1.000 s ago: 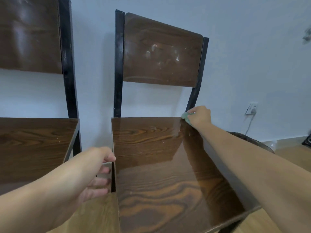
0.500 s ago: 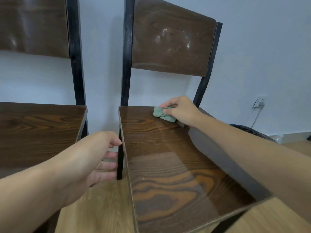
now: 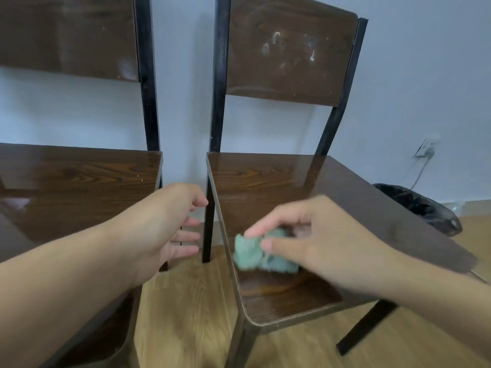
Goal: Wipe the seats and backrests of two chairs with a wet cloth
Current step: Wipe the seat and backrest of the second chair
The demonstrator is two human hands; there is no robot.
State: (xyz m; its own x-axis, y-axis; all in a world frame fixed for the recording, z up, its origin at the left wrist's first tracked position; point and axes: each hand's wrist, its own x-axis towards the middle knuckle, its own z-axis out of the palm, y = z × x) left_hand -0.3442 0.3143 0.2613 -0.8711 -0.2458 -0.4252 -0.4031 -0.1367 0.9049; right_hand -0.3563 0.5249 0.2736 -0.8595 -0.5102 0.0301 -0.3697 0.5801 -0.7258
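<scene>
Two dark wood chairs with black metal frames stand side by side against the wall. The right chair's seat (image 3: 279, 187) is glossy; its backrest (image 3: 289, 54) carries whitish smears. My right hand (image 3: 316, 237) grips a crumpled green cloth (image 3: 255, 253) and presses it on the front left part of that seat. The left chair's seat (image 3: 79, 181) and backrest (image 3: 66, 35) lie to the left. My left hand (image 3: 170, 224) hovers in the gap between the two seats, fingers spread, holding nothing.
A white wall runs behind the chairs. A wall socket with a plugged cable (image 3: 426, 148) is at the right. A bin lined with a black bag (image 3: 422, 205) stands right of the right chair. The floor (image 3: 191, 314) is light wood.
My right hand has dragged the cloth from the seat's back right corner leftward, then forward to the front left. The view has tilted down and shifted. My left hand stays between the chairs.
</scene>
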